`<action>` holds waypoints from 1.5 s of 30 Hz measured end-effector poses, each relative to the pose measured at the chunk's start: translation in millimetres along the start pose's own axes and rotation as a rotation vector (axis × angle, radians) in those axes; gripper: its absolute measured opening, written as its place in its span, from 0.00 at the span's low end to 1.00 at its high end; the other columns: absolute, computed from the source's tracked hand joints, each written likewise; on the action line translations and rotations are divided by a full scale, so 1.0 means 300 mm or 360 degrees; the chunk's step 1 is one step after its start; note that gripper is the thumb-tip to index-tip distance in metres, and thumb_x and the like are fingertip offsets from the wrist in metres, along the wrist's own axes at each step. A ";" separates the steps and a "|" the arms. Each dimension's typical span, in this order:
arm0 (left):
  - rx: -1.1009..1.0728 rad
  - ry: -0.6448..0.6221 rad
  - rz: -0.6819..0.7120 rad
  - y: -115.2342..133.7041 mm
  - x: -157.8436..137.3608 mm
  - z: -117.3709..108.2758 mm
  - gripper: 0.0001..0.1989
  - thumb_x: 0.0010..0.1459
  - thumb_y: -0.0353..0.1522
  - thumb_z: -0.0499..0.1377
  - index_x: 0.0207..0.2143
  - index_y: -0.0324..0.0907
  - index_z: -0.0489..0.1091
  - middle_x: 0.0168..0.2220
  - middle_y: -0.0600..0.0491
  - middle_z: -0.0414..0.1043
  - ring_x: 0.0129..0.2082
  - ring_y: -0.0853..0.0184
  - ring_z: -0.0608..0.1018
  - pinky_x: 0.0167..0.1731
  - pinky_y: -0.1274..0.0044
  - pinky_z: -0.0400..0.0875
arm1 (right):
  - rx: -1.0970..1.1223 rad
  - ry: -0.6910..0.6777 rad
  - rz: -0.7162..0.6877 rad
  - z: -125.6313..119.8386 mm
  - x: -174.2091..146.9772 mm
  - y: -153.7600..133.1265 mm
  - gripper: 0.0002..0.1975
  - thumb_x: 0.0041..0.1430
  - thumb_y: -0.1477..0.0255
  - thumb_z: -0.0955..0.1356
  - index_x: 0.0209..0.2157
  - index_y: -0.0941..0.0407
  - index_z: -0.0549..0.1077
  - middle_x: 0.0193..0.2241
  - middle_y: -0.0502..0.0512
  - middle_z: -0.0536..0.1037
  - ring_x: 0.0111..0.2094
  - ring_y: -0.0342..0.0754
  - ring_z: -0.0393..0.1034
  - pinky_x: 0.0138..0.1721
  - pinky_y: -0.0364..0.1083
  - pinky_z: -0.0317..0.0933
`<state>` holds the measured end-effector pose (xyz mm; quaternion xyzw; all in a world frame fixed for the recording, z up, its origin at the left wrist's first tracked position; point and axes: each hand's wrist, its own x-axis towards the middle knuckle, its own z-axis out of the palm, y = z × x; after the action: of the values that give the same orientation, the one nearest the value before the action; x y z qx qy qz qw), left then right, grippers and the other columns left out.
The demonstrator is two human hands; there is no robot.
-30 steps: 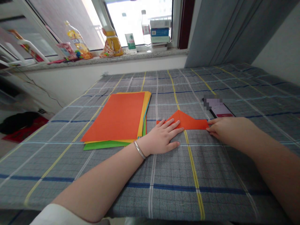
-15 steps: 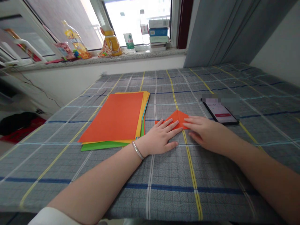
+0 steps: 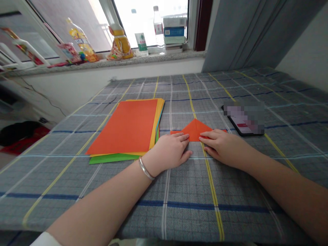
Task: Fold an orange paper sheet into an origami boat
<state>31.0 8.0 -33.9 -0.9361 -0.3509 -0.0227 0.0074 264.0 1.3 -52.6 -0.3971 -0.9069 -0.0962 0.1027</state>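
A folded orange sheet of paper, with a peaked top, a centre crease and a flat strip out to each side, lies on the checked cloth in front of me. My left hand, a silver bangle at its wrist, rests its fingertips on the left part of the paper, thumb apart on the cloth. On the right part lie the fingers of my right hand, its thumb just below the paper's lower edge. Both hands lie fairly flat and open, and they cover parts of the lower fold.
Left of my hands is a stack of coloured paper, orange on top with yellow and green showing beneath. A phone lies to the right. Bottles, a tube and stacked boxes stand on the windowsill. Grey checked cloth covers the surface.
My left hand has slid left and its spread fingers have drawn together, baring more of the paper's middle. My right hand has shifted slightly right and down, and the paper's right strip now shows.
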 end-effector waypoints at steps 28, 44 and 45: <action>0.0367 0.0407 -0.0293 -0.041 0.010 -0.014 0.09 0.62 0.27 0.52 0.38 0.37 0.72 0.40 0.45 0.73 0.41 0.60 0.75 0.40 0.69 0.73 | 0.0084 0.0056 0.0111 -0.001 0.013 0.006 0.11 0.65 0.70 0.64 0.41 0.53 0.79 0.44 0.53 0.81 0.42 0.51 0.73 0.38 0.48 0.66; 0.0189 0.0380 0.0068 -0.029 0.080 0.075 0.13 0.69 0.35 0.49 0.47 0.41 0.71 0.44 0.52 0.77 0.44 0.63 0.77 0.44 0.70 0.69 | -0.0256 0.0107 0.0043 0.019 0.058 -0.011 0.11 0.66 0.73 0.63 0.32 0.56 0.75 0.29 0.53 0.79 0.31 0.49 0.72 0.32 0.49 0.57; 0.0231 0.0419 0.0079 -0.027 0.080 0.075 0.13 0.69 0.36 0.49 0.45 0.41 0.71 0.42 0.52 0.77 0.42 0.64 0.77 0.42 0.71 0.68 | -0.0278 0.0167 0.0016 0.020 0.058 -0.014 0.11 0.65 0.74 0.63 0.30 0.56 0.74 0.28 0.52 0.79 0.31 0.48 0.72 0.32 0.49 0.57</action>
<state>44.6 30.4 -55.2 -0.9304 -0.3244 -0.1198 0.1215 248.8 12.2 -54.3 -0.4034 -0.8865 -0.1951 0.1156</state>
